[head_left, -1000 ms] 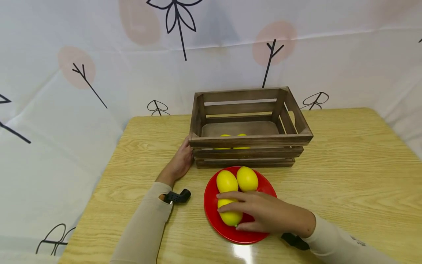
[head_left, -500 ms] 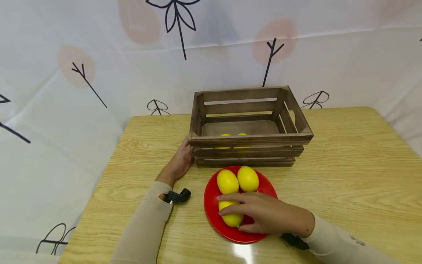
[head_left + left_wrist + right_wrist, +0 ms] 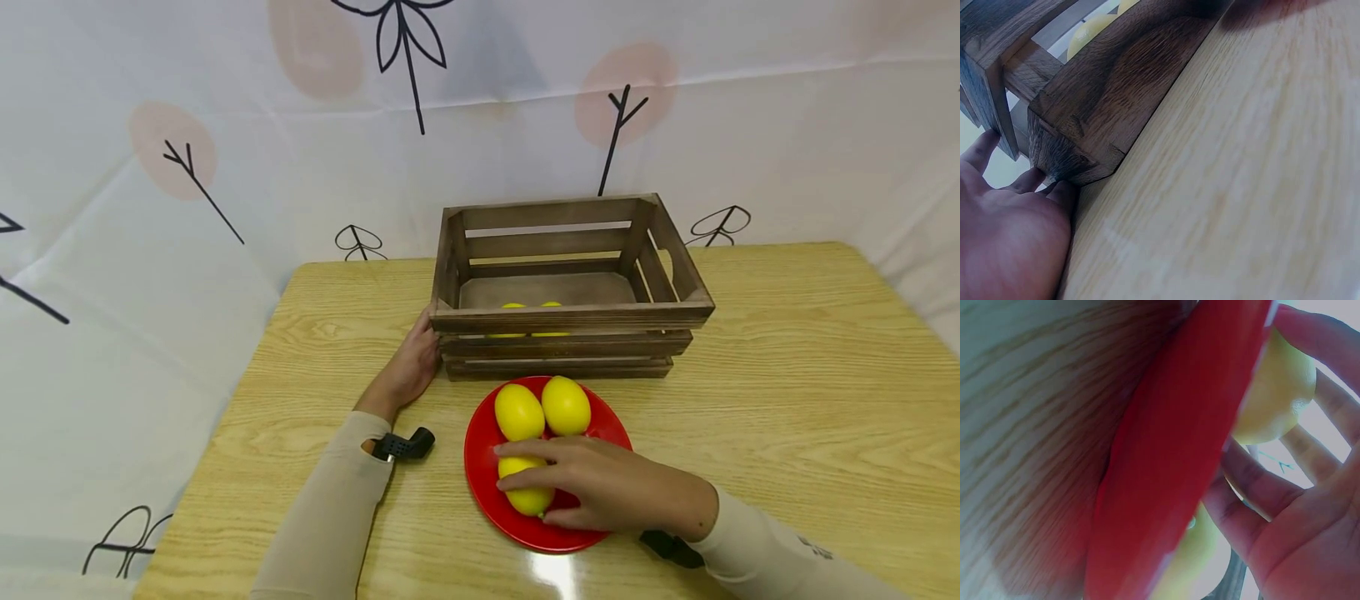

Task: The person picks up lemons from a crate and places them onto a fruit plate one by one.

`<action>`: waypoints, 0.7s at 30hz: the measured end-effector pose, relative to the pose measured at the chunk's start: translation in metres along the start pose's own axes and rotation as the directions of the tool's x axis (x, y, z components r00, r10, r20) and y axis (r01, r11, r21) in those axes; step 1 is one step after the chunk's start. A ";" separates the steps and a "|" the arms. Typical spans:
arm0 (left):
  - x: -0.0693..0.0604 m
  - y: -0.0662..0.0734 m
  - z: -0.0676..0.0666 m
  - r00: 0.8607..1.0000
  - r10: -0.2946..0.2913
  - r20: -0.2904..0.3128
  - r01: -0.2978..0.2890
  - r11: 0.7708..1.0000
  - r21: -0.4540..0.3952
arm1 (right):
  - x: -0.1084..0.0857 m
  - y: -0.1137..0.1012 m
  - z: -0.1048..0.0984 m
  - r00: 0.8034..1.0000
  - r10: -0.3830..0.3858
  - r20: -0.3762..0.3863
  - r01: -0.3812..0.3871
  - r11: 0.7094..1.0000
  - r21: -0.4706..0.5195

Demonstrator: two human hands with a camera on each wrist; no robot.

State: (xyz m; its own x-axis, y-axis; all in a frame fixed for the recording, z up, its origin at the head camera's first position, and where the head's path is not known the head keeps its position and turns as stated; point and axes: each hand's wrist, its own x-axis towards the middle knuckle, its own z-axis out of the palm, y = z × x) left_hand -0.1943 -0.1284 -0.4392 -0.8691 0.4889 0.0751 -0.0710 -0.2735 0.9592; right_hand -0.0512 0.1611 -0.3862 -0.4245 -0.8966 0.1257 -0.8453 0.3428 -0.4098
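Note:
My right hand (image 3: pixel 592 483) reaches over a red plate (image 3: pixel 480 492) and grips the nearest yellow lemon (image 3: pixel 528 500), thumb on the near side and fingers across its top. In the right wrist view the thumb and fingers curve round that lemon (image 3: pixel 1279 394), which is still at the plate. Two more lemons, one on the left (image 3: pixel 519 412) and one on the right (image 3: pixel 566 406), lie at the plate's far side. My left hand (image 3: pixel 411 362) rests against the left end of a brown slatted wooden crate (image 3: pixel 570 319); its fingertips touch the end slats in the left wrist view.
Two lemons (image 3: pixel 551 307) show inside the crate, partly hidden by its front slats. The plate sits just in front of the crate on a wood-grain table (image 3: pixel 787 400). A white patterned cloth (image 3: pixel 510 150) hangs behind the table.
The lemons on the plate have shifted very slightly right, with my right hand staying on the nearest one. My left hand has stayed at the crate.

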 end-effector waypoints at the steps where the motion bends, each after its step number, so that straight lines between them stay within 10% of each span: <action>1: 0.000 0.000 0.000 1.000 -0.002 -0.002 0.002 1.000 -0.002 | 0.000 0.000 0.000 1.000 0.000 0.002 0.000 1.000 -0.005; 21: 0.000 0.001 0.002 1.000 -0.016 -0.025 0.016 1.000 -0.016 | -0.003 -0.010 -0.010 0.999 0.002 -0.053 -0.008 0.995 -0.103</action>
State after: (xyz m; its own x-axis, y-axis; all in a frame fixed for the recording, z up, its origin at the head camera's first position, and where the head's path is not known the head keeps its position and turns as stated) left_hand -0.1935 -0.1268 -0.4374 -0.8798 0.4723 0.0525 -0.0929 -0.2792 0.9557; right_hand -0.0445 0.1632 -0.3738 -0.4432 -0.8796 0.1728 -0.8709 0.3768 -0.3155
